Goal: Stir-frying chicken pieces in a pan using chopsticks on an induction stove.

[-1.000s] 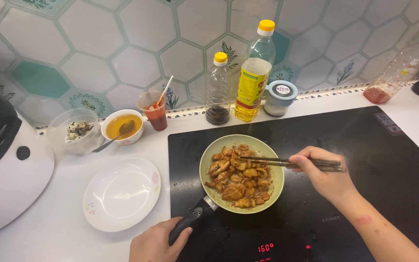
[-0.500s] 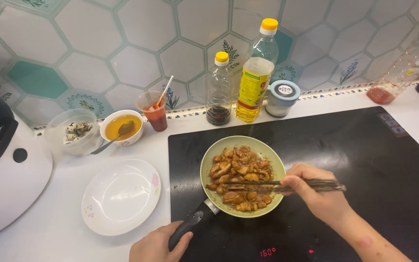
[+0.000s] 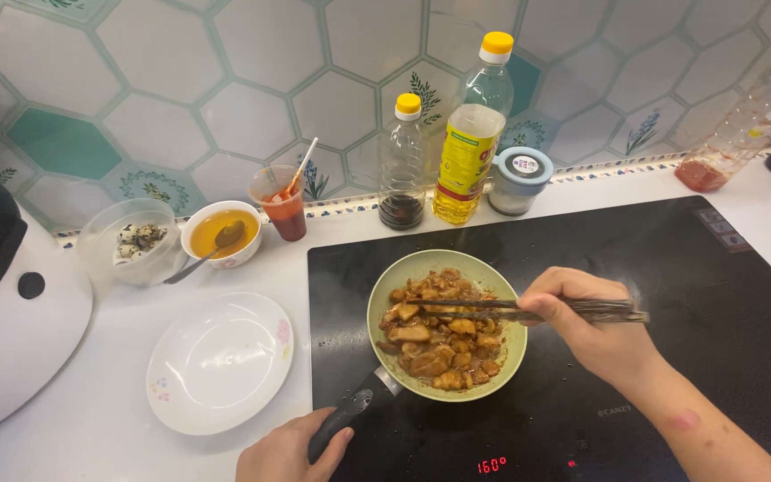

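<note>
A pale green frying pan sits on the black induction cooktop, filled with brown saucy chunks of food. My left hand grips the pan's black handle at the bottom edge of the view. My right hand holds a pair of dark chopsticks level over the pan, their tips lying across the food near its left side.
An empty white plate lies left of the cooktop. Behind it stand a clear bowl of speckled eggs, a bowl of orange sauce with a spoon, a cup of red sauce, two bottles, a lidded jar. A white appliance fills the far left.
My right hand has moved the chopsticks through the food, first lower in the pan, then back up across its middle. The left hand stays on the handle.
</note>
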